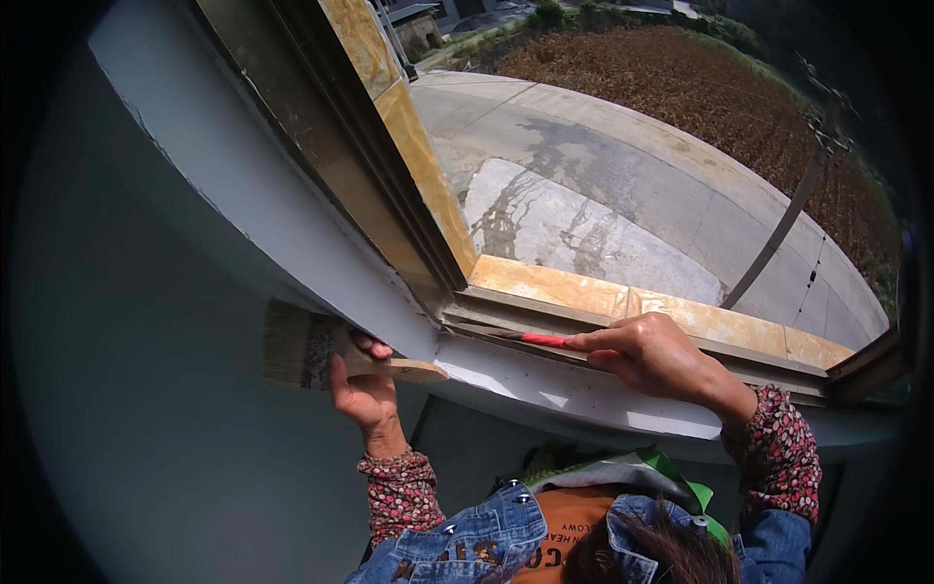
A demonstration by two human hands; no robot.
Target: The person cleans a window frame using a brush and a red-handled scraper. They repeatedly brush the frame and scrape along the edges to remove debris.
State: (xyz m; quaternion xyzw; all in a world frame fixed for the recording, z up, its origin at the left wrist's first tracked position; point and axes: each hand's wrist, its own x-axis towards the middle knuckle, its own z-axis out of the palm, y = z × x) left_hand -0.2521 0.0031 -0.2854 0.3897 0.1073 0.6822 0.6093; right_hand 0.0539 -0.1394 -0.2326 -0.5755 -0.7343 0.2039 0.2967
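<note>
My left hand (367,387) is closed around the wooden handle of a wide, flat bristle brush (295,347), held up beside the wall to the left of the window corner. A slim red-handled tool (543,340) is in my right hand (649,358), its dark, thin tip pointing left. That tip lies over the metal track of the window frame (503,314), close to the corner; whether it touches the track I cannot tell. What kind of tip it has is too small to make out.
White inner sill (554,394) runs below the track, and yellow stone tiles (547,281) edge the outside. A window upright (328,146) rises to the left. At the right stands a dark sash edge (868,365). Outside, far below, are concrete paving (584,175) and a utility pole (784,219).
</note>
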